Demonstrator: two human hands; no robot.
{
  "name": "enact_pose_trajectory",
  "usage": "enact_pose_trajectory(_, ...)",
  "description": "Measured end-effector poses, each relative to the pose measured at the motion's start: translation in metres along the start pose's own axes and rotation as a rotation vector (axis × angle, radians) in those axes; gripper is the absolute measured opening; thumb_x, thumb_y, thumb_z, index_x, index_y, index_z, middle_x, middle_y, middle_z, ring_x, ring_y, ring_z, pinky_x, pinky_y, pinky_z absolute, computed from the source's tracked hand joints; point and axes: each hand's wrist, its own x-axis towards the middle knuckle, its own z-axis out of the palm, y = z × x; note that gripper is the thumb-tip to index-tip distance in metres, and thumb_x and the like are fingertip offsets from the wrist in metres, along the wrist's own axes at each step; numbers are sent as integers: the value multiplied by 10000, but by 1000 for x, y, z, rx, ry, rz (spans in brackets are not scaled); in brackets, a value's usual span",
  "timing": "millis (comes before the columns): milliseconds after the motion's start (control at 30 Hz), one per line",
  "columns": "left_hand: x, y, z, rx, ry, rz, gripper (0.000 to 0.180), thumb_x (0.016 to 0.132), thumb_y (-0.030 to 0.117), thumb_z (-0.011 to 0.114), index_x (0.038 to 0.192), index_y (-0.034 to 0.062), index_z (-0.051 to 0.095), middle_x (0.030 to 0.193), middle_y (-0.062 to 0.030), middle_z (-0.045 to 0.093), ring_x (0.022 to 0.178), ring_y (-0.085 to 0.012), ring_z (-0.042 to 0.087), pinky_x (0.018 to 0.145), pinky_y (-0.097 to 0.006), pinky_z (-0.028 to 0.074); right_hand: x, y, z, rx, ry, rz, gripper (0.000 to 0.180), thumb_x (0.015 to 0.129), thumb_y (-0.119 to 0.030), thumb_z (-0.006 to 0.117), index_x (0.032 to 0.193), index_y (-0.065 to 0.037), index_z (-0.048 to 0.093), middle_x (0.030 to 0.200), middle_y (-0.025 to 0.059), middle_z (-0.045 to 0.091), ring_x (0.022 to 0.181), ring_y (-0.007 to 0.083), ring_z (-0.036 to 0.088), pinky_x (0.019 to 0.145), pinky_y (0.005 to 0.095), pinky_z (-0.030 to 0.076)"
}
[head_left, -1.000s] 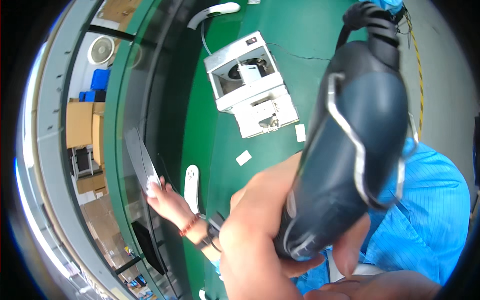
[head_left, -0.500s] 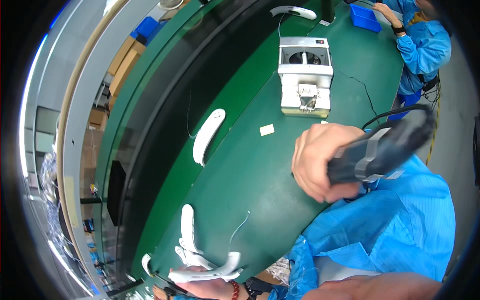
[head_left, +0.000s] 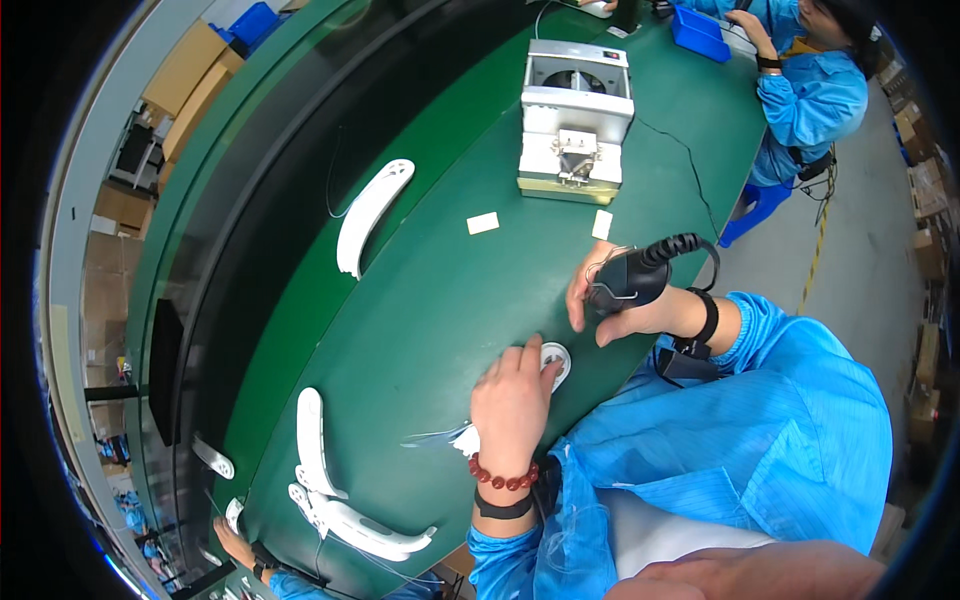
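My left hand point(head_left: 508, 408) is closed over a white curved plastic part point(head_left: 563, 374) lying on the green table near its front edge. The part's rounded end with a recess shows past my fingertips, and a white end point(head_left: 466, 438) sticks out on the other side; my palm hides the middle. Thin wires trail leftward from it. Just to the right, my right hand point(head_left: 648, 318) grips a black corded electric screwdriver point(head_left: 634, 280) with a wire hanging loop. Its cord end faces up, and its tip is hidden.
Ahead stands a white-grey screw feeder machine point(head_left: 575, 120) with a cable. Two pale labels point(head_left: 482, 223) lie before it. More white curved parts rest at left point(head_left: 375, 215) and near left point(head_left: 312, 440). Co-workers sit at far right point(head_left: 815, 100) and near left point(head_left: 235, 545); a blue tray point(head_left: 700, 35) stands far right.
My left hand has brought the white curved part from the near-left pile to the table in front of me. The screwdriver has swung from lying sideways to cord end up. The view has shifted.
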Motion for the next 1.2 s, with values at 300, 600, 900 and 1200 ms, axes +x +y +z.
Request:
enact_pose_trajectory(300,-59,-16,-6,47,66,-183,781,696,406,896,1382,131,645,1152,-47,664,1040,-261,621,895,-436,442,32,-48,-38,-181,215,-162,356,992,-334,709,1068,-56,500,755,63,574,611,149,565,547,307,472)
enact_pose_trajectory(600,-56,-20,22,19,262,-168,759,643,323,947,1315,97,675,1029,-71,677,879,-283,656,754,-431,507,116,-78,-66,-402,337,-409,107,1029,-123,584,1014,-36,524,719,72,573,604,163,554,602,341,480)
enact_pose_trajectory(900,-55,-20,22,42,281,-161,717,656,298,938,1294,92,684,1017,-77,675,894,-279,663,754,-421,514,123,-64,-68,-387,384,-371,218,1009,-162,671,834,-52,602,652,20,609,584,104,594,565,274,474)
enact_pose_trajectory(1200,-57,-21,21,56,294,-158,705,668,299,929,1295,94,681,994,-74,659,875,-282,652,740,-420,504,123,-60,-68,-457,353,-362,115,1020,-128,623,991,-34,562,708,64,607,590,152,579,584,323,495)
